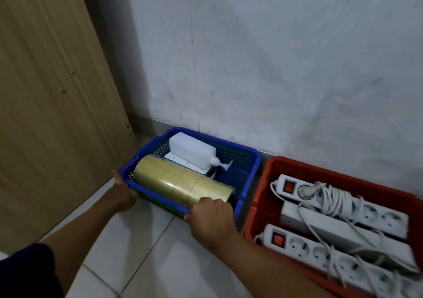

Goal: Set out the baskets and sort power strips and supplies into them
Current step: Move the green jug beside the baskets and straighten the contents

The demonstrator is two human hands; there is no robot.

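A blue mesh basket (pixel 249 158) stands on the floor against the wall, with a green basket edge (pixel 164 202) showing under its near rim. Inside lie a long stack of clear tape rolls (pixel 183 180) and a white pump bottle (pixel 192 151) on its side over a flat white box. My left hand (pixel 123 194) grips the basket's near left corner. My right hand (pixel 210 217) grips its near right rim, next to the tape. To the right, touching it, an orange basket (pixel 258 206) holds three white power strips (pixel 343 206) with coiled cords.
A tall wooden panel (pixel 50 105) rises on the left, close to the blue basket. The grey-white wall (pixel 274 69) runs behind both baskets. White floor tiles (pixel 146 247) spread toward me.
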